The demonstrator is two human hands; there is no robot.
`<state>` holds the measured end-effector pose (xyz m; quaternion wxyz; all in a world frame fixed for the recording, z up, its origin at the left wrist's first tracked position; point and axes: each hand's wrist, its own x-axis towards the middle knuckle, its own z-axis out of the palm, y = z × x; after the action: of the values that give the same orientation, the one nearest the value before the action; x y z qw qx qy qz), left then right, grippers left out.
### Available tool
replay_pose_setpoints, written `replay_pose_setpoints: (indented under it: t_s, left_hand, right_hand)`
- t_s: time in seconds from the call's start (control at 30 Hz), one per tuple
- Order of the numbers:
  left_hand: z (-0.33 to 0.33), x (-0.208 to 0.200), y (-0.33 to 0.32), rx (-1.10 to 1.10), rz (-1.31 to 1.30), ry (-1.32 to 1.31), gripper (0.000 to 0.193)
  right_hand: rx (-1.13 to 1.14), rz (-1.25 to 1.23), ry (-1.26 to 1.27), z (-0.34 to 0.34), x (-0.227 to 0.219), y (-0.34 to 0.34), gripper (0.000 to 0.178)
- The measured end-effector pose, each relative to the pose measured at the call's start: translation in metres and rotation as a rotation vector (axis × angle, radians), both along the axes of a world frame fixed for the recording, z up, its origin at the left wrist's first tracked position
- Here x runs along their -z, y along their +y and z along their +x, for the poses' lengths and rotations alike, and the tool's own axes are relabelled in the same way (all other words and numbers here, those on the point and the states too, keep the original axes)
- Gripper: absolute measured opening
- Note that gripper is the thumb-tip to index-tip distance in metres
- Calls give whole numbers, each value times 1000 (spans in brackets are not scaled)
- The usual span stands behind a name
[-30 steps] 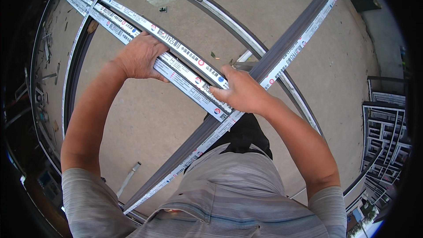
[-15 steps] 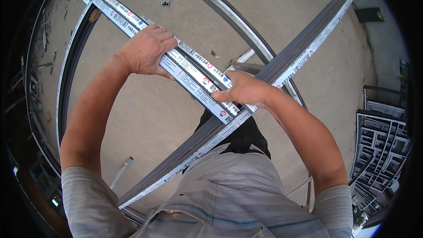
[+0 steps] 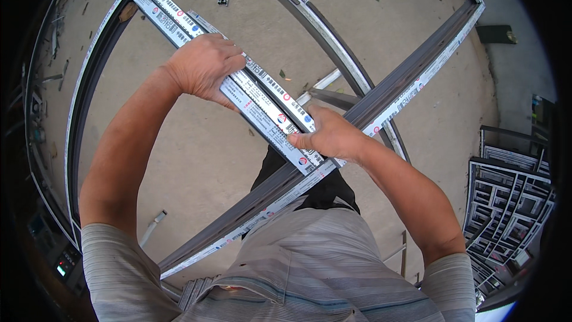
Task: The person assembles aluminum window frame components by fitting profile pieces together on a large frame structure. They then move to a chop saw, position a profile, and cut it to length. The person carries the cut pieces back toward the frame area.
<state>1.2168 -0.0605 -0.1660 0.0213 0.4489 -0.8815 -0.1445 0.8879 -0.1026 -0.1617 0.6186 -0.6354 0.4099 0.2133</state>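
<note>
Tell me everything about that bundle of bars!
The bundle is straight, metal-looking bars side by side, dark-edged, with white strips printed in black, red and blue. It slants down from upper left, its near end seemingly touching a dark crossbar. The left hand grips it further up, the right hand near that end.

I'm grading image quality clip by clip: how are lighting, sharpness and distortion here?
Head view throughout: soft light on beige concrete floor; bare left hand and bare right hand reasonably sharp; grey metal rail with white film bowed, likely by the lens; black vignette darkens the corners; small glowing display stands out in lower-left shadow.
</note>
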Motion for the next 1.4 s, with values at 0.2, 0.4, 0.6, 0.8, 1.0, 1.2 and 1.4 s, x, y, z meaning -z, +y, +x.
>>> replay_pose_setpoints:
  t_s: [0.2, 0.4, 0.6, 0.8, 1.0, 1.2, 1.4]
  left_hand:
    - [5, 9, 3, 18, -124, 54, 61]
    - [8, 7, 3, 55, -133, 135, 64]
    - [31, -4, -5, -27, -38, 42, 76]
    - [64, 8, -13, 1, -80, -2, 81]
    - [66, 21, -10, 2, -174, 62, 82]
    - [73, 19, -12, 3, -261, 195, 76]
    - [138, 13, -29, -78, -153, 92, 76]
  right_hand:
    - [-17, -81, 33, 3, -17, 1, 65]
    - [43, -123, 20, 0, -18, 9, 57]
    - [0, -165, 61, -1, -18, 10, 59]
    - [3, -168, 51, -3, -9, 10, 58]
    - [-22, -269, 102, -1, -16, 15, 57]
    - [8, -282, 64, -10, -9, 17, 55]
    - [50, -237, 99, -17, -3, 19, 55]
